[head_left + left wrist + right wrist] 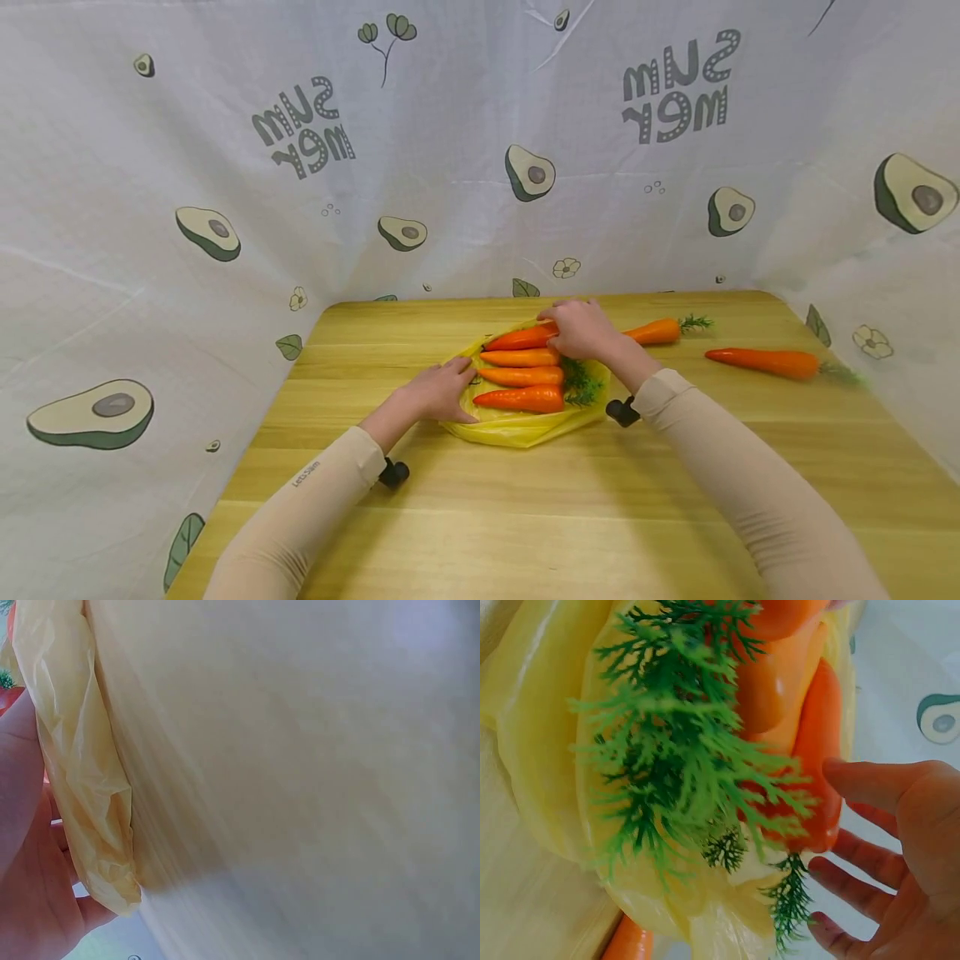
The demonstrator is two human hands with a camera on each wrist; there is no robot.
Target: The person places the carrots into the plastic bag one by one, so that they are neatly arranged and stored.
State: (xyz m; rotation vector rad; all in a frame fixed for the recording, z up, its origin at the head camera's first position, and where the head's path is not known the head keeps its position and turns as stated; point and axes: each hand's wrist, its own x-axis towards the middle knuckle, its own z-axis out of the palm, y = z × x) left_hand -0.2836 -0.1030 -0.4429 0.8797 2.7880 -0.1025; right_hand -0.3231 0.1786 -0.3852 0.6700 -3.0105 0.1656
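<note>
A yellow plastic bag point(517, 433) lies spread on the table with several orange carrots point(521, 377) side by side on it, their green tops toward the right. My left hand point(438, 390) rests on the bag's left side with fingers spread; in the left wrist view the bag's crumpled rim point(82, 772) lies against the hand. At the far side, my right hand point(581, 329) holds the thick end of the farthest carrot point(521, 337) between thumb and fingers. The right wrist view shows the thumb on that carrot point(823, 750), with some fingertips hidden behind it.
Beyond the right hand lies another carrot point(660, 332), partly hidden by the hand. One more carrot point(765, 362) lies farther right on the wooden table point(450, 517). A white avocado-print cloth point(465, 150) hangs behind the table and along its sides.
</note>
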